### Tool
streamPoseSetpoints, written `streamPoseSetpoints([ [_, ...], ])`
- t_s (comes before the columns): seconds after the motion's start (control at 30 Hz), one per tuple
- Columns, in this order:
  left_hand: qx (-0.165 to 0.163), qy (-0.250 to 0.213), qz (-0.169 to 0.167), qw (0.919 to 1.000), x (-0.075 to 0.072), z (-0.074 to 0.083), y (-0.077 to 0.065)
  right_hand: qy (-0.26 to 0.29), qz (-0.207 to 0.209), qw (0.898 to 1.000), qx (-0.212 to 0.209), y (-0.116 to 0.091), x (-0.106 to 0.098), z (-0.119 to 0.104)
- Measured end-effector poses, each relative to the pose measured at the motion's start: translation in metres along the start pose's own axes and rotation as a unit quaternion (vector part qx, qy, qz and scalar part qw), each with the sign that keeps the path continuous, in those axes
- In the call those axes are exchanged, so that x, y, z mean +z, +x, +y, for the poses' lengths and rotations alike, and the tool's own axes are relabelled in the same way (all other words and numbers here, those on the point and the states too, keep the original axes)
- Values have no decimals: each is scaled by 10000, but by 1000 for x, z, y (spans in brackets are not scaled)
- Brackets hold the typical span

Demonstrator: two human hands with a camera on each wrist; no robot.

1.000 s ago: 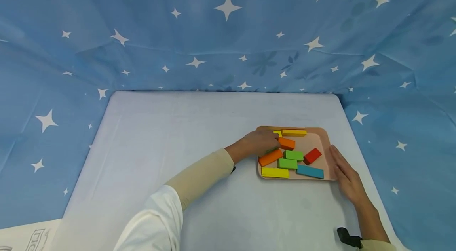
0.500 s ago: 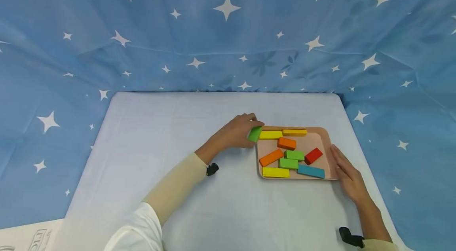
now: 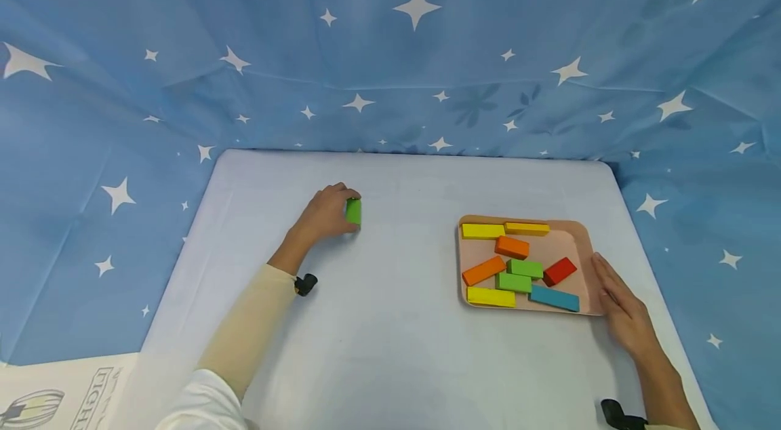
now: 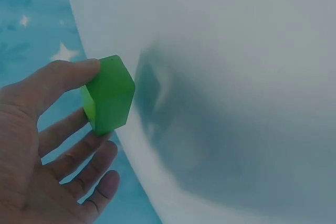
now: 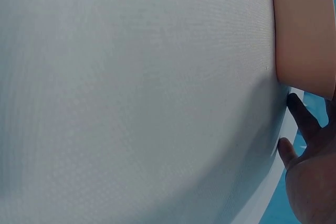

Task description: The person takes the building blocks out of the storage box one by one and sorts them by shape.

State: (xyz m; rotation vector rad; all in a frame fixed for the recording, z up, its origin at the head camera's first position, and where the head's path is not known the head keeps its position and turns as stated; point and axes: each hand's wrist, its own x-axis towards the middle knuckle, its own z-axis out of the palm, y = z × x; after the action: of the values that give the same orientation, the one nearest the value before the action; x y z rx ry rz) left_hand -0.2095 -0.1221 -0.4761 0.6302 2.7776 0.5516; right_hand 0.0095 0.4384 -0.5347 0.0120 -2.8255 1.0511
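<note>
My left hand (image 3: 323, 214) pinches a green block (image 3: 353, 211) between thumb and fingers, over the left half of the white table. In the left wrist view the thumb lies on one end of the green block (image 4: 111, 98) and a fingertip on the other, with the remaining fingers spread loosely. At the right, my right hand (image 3: 625, 311) rests with extended fingers against the right edge of a pink tray (image 3: 587, 250). The right wrist view shows the tray's outer wall (image 5: 304, 30) with fingers beside its corner; part of that hand is cut off there.
Inside the tray lie several blocks: yellow (image 3: 483, 232), orange (image 3: 484, 271), green (image 3: 514, 282), blue (image 3: 554, 298) and red (image 3: 559, 271). A blue star-patterned cloth (image 3: 390, 64) rises behind the table (image 3: 403, 348). Printed paper or cloth (image 3: 61, 389) shows at lower left.
My left hand has come out of the tray with a green block and carried it leftward across the table. The right hand stays at the tray's edge. The head view has shifted slightly.
</note>
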Motion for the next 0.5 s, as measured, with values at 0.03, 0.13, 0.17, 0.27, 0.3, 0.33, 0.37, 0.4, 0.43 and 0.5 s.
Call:
streamPoseSetpoints([
  [0.03,-56,45,-22,10000,-2,-5,-2,5,-4,10000,19,0,0,0],
  [0.13,-120,151,-87,9998,-6,-17,-5,-12,-18,10000,86,0,0,-1],
  [0.17,-104,178,-99,9997,-7,-20,-6,-25,-21,9999,112,0,0,-1],
  [0.27,-55,215,-119,9997,-8,-27,-7,-65,-33,9998,175,0,0,-2],
  [0.3,-45,210,-123,9997,-8,-29,-7,-70,-35,9998,183,0,0,-2],
  [0.33,-39,203,-137,9997,-8,-31,-7,-70,-40,9998,182,0,0,-2],
  [0.37,-36,179,-152,9997,-7,-32,-7,-63,-46,9998,183,0,0,-2],
  [0.4,-45,153,-162,9997,-6,-33,-8,-53,-56,9998,180,0,0,-2],
  [0.43,-40,142,-174,9997,-5,-35,-8,-51,-59,9998,167,0,0,-1],
  [0.5,-48,96,-195,9998,-3,-36,-8,-29,-47,9999,134,0,-2,-1],
])
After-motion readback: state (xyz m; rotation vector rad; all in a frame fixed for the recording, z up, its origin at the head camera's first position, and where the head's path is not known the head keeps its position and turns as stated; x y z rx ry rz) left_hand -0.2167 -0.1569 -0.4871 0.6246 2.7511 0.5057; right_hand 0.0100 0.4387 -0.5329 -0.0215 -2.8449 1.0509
